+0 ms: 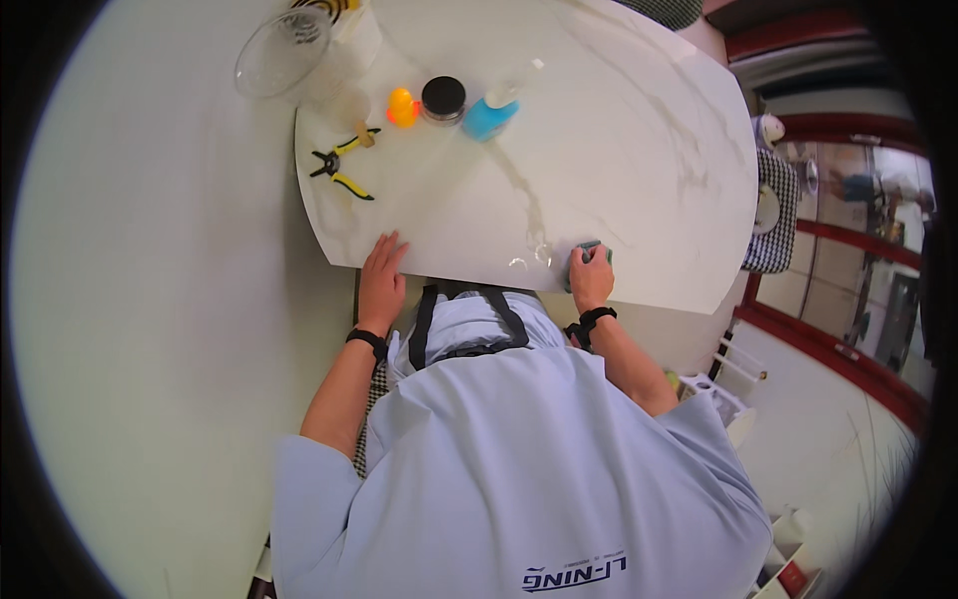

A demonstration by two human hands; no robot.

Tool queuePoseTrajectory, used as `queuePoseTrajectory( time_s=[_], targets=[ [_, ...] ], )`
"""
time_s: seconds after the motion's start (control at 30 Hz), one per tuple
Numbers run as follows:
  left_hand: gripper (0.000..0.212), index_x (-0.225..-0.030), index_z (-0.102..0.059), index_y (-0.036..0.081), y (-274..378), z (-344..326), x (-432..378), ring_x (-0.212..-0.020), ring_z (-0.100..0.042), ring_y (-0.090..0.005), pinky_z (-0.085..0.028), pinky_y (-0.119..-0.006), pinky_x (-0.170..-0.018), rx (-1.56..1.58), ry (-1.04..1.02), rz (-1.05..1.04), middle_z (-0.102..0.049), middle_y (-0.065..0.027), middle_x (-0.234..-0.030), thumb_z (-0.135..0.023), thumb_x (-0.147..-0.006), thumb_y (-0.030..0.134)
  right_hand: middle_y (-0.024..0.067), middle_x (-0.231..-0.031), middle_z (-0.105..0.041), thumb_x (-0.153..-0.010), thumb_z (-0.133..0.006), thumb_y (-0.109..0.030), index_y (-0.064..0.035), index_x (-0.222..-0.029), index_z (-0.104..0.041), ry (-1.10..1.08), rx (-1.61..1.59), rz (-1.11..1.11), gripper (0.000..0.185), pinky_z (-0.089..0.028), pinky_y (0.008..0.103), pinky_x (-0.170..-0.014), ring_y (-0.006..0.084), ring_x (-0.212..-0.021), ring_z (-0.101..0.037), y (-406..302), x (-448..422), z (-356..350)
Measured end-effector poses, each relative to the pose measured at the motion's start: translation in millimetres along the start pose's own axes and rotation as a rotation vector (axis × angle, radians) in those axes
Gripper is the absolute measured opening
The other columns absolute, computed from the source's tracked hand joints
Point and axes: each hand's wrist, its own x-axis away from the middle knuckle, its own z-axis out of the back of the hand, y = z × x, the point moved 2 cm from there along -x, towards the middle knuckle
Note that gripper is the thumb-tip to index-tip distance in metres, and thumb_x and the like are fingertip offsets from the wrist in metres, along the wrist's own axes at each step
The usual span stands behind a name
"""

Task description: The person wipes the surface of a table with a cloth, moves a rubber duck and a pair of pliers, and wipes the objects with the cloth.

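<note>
My left hand point(383, 281) lies with its fingers spread flat on the near edge of the white marble-patterned table point(636, 172), holding nothing. At the same edge, farther right, my right hand point(591, 277) is closed on a dark green cloth point(590, 248) pressed against the tabletop; most of the cloth is hidden under the hand. Shiny rounded spots, water or reflected light, show just left of it. Beyond my left hand lie wire-stripper pliers point(328, 163) with black and yellow handles, spread apart. A small brown piece point(364, 135) touches the upper handle.
Farther back stand a yellow-orange rubber duck point(403, 107), a jar with a black lid point(444, 96) and a blue container point(488, 120). A clear plastic bowl-like vessel point(284, 52) is at the back left. A houndstooth chair point(778, 224) stands past the table's right edge.
</note>
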Motion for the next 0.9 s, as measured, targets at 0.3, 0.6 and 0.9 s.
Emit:
queuePoseTrajectory(
  time_s=[0.3,0.6,0.9],
  targets=[
    [0.047,-0.126,-0.067,0.009,11,-1,-14,-0.146,-0.041,-0.0352,-0.038,-0.045,-0.119,-0.013,0.055,0.041,-0.050,-0.0068,-0.156,-0.051,-0.084,-0.007,0.0196,-0.085,-0.072,-0.092,-0.064,-0.040,-0.0081,-0.096,-0.061,-0.035,-0.062,0.100,0.032,-0.052,0.0543,-0.074,0.0438,-0.083,-0.068,6,-2,15],
    [0.037,-0.113,-0.070,0.008,6,1,-23,-0.145,-0.042,-0.0329,-0.040,-0.042,-0.118,0.035,0.059,0.106,-0.056,-0.0062,-0.151,-0.050,-0.085,-0.007,0.0201,-0.084,-0.072,-0.091,-0.064,-0.040,-0.0077,-0.096,-0.062,-0.038,-0.067,0.054,0.033,-0.052,0.0542,-0.074,0.0439,-0.082,-0.068,-2,4,17],
    [0.030,-0.106,-0.072,0.006,-7,19,-44,-0.132,-0.051,-0.0320,-0.045,-0.041,-0.110,0.123,0.015,0.072,-0.065,-0.0046,-0.140,-0.052,-0.088,-0.005,0.0212,-0.086,-0.072,-0.089,-0.063,-0.042,-0.0074,-0.095,-0.061,0.021,-0.111,-0.078,0.035,-0.053,0.0544,-0.077,0.0452,-0.084,-0.068,-13,-6,-4]
  ],
)
